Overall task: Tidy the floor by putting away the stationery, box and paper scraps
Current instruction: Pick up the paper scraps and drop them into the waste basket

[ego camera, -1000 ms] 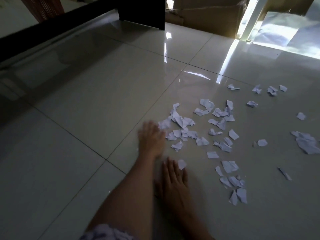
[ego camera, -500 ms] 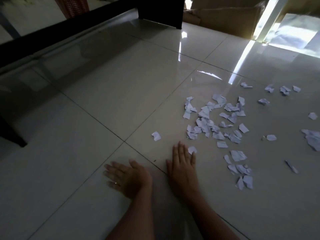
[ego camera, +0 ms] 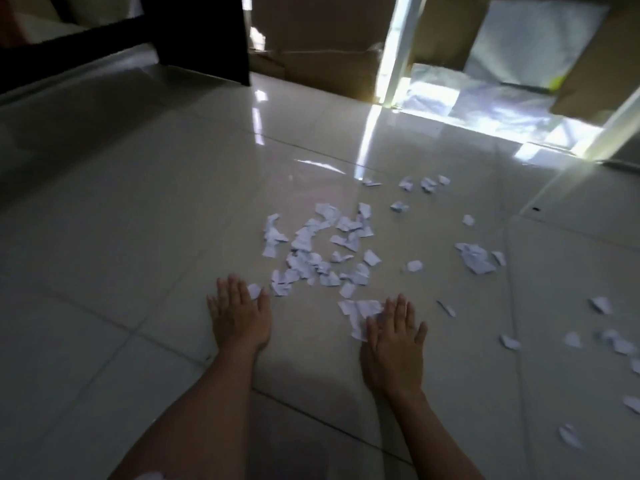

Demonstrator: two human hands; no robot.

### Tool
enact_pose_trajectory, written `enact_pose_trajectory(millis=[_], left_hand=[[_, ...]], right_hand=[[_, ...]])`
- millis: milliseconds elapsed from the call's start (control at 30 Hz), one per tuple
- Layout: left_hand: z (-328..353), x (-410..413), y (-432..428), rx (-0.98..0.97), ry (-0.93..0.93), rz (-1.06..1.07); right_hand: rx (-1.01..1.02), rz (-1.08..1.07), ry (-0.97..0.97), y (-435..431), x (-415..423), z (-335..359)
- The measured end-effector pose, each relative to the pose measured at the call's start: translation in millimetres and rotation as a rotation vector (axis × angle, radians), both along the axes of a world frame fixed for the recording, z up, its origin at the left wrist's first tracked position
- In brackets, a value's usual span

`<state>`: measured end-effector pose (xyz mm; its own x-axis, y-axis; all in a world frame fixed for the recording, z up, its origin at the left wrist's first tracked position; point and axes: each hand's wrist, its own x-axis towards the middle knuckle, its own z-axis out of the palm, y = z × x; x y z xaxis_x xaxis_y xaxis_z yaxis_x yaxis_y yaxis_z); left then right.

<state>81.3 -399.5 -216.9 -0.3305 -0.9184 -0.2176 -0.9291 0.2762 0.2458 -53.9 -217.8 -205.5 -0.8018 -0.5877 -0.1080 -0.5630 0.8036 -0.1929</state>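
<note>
Several torn white paper scraps (ego camera: 320, 251) lie scattered in a loose cluster on the glossy tiled floor (ego camera: 138, 220). My left hand (ego camera: 239, 315) lies flat on the floor at the cluster's near left edge, fingers straight, touching one small scrap (ego camera: 254, 291). My right hand (ego camera: 394, 336) lies flat at the near right, fingers straight, pressing on a larger scrap (ego camera: 358, 311). More scraps lie apart to the right, among them a crumpled bunch (ego camera: 476, 258) and several small pieces (ego camera: 616, 344) near the frame edge.
A dark furniture leg (ego camera: 204, 36) and dark rail stand at the back left. Cardboard boxes (ego camera: 318, 46) line the far wall. A bright doorway with a white frame (ego camera: 398, 57) opens at the back right.
My left hand has moved up and right to the near left edge of the scrap cluster. My right hand has shifted right onto a larger scrap. The stray scrap now lies at my left fingertips.
</note>
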Motion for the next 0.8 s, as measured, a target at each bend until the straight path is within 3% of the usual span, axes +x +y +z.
enact_pose_trajectory(millis=[100,200,300,367,500,600,667,800], left_hand=[[2,-56,37,-0.006,0.036,-0.211],[3,-102,85,0.038,0.090,-0.230],[3,-131,124,0.070,0.098,-0.252],[1,-144,142,0.071,0.088,-0.293],[0,-150,166,0.029,0.118,-0.307],[2,-154,173,0.060,0.175,-0.317],[3,-160,174,0.111,0.246,-0.315],[3,-178,176,0.134,0.388,-0.244]], right_hand=[[-0.053,-0.282,0.046,40,-24,-1],[-0.187,-0.636,0.085,87,-48,-1],[-0.207,-0.985,-0.038,124,-62,-1],[-0.209,-1.107,-0.139,136,-65,-2],[-0.285,-0.959,-0.156,128,-75,-3],[-0.285,-0.526,-0.209,104,-88,-4],[-0.262,-0.360,-0.192,93,-98,-4],[-0.224,-0.681,-0.121,98,-124,-4]])
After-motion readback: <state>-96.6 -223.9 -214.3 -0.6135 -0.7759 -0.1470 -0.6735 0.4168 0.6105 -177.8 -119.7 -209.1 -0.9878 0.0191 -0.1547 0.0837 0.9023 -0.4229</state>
